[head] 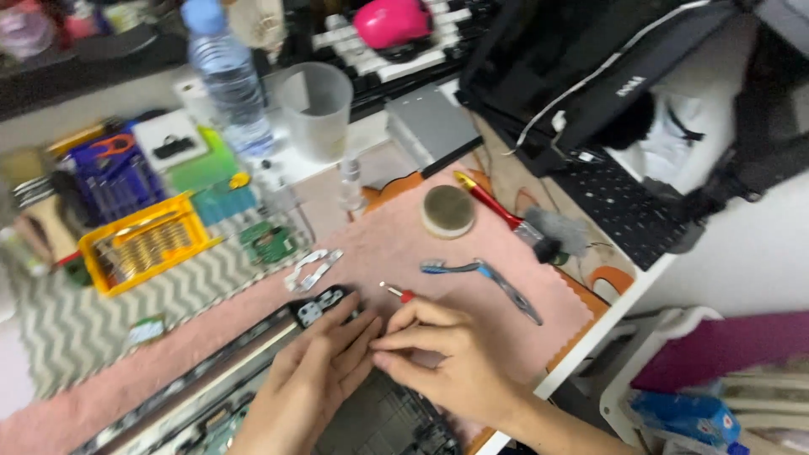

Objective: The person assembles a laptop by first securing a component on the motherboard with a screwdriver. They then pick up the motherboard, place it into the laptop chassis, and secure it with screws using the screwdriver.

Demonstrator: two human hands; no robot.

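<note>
Nearest the camera, the left hand (316, 371) lies flat, fingers together, on the dark opened laptop chassis (253, 379), whose long edge runs diagonally up towards a metal hinge (318, 306) at its fingertips. The right hand (447, 354), fingers pinched together, meets it there; whether it grips anything I cannot tell. A small red-handled screwdriver (398, 292) lies just beyond on the pink cloth mat (472, 286), amid a cluttered desk.

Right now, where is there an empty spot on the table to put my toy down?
Bare pink mat lies between the round disc, the metal brackets and the tweezers. The zigzag cloth below the yellow bit tray is bare too. The back edge around the water bottle is crowded.
</note>
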